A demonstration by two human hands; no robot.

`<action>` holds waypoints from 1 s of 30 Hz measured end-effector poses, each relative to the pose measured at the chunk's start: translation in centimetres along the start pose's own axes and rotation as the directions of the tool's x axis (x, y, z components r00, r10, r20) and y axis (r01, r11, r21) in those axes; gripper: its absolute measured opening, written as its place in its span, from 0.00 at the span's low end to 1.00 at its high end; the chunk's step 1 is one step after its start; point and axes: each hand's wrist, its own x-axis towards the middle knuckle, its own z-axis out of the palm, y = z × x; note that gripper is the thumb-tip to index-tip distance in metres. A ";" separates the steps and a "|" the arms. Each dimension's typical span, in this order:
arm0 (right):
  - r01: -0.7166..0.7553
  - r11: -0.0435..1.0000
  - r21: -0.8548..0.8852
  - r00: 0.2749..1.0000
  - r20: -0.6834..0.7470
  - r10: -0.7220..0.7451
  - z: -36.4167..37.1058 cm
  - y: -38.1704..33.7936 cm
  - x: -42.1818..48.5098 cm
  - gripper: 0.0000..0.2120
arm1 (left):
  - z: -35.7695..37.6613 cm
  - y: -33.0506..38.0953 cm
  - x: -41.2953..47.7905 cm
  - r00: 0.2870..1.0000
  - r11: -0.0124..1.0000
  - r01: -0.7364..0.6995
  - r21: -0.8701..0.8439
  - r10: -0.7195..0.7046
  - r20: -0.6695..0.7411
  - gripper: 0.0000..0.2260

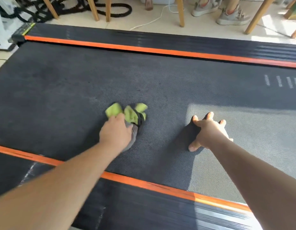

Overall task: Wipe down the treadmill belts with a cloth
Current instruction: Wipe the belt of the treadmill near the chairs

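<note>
Head view: a green and grey cloth (129, 115) is pressed onto the treadmill belt (160, 83) by the left hand (116, 132).

The cloth is bunched under the closed left grip, with green folds sticking out past the fingers and a grey part trailing back beside the wrist. The right hand (208, 130) holds nothing (its fingers are spread wide) and is planted flat on the belt, near the cloth but apart from it, partly in a patch of sunlight. Both bare forearms are stretched over the near orange strip (144, 183) and the ribbed black side rail (144, 209). A second orange strip (144, 48) is seen along the far edge of the belt. Beyond it, on the pale floor, wooden legs (180, 12), a black rope (114, 9), a white cable (154, 19) and a pair of grey shoes (232, 16) are visible.
</note>
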 end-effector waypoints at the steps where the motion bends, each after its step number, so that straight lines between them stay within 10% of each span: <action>1: 0.001 1.000 0.000 1.000 0.002 -0.001 0.0 0.0 0.0 0.67 | 0.8 1.2 -0.8 0.998 0.999 0.048 0.002 -0.048 -0.035 0.16; 4: 0.011 1.000 0.003 1.000 -0.003 -0.011 -0.2 0.0 -0.3 0.65 | 2.3 4.7 -5.6 0.970 0.971 -0.237 0.015 0.236 0.065 0.17; 8: 0.009 1.000 -0.007 1.000 -0.004 -0.009 -0.1 0.0 -0.4 0.66 | 1.0 3.3 -4.2 0.733 0.757 -0.653 0.016 0.627 0.263 0.14; 11: 0.010 1.000 -0.003 1.000 -0.005 -0.010 -0.1 0.0 -0.2 0.66 | 0.6 2.0 -0.3 0.967 0.970 -0.243 -0.024 0.244 0.072 0.13; 13: -0.012 1.000 -0.010 1.000 0.012 0.012 -0.1 0.0 0.0 0.67 | 1.4 3.6 -0.7 1.000 0.994 0.012 -0.105 -0.011 0.013 0.15; 20: -0.013 0.998 0.056 1.000 0.007 0.013 -0.4 0.0 0.0 0.59 | 2.0 6.1 -5.4 0.711 0.737 -0.675 -0.032 0.662 0.238 0.14; 25: -0.029 1.000 -0.006 0.998 0.053 0.029 -0.3 -0.1 0.4 0.68 | 2.3 4.9 0.2 0.999 0.989 -0.028 -0.147 0.024 -0.026 0.14; 28: -0.030 1.000 0.007 0.999 0.039 0.030 -0.4 -0.1 0.4 0.67 | 3.4 6.9 -4.9 0.952 0.952 -0.304 -0.046 0.305 0.034 0.14; 30: -0.037 0.996 0.079 0.999 0.019 0.035 -0.2 0.0 0.6 0.60 | 3.2 6.5 -8.4 0.785 0.807 -0.574 -0.139 0.591 0.187 0.14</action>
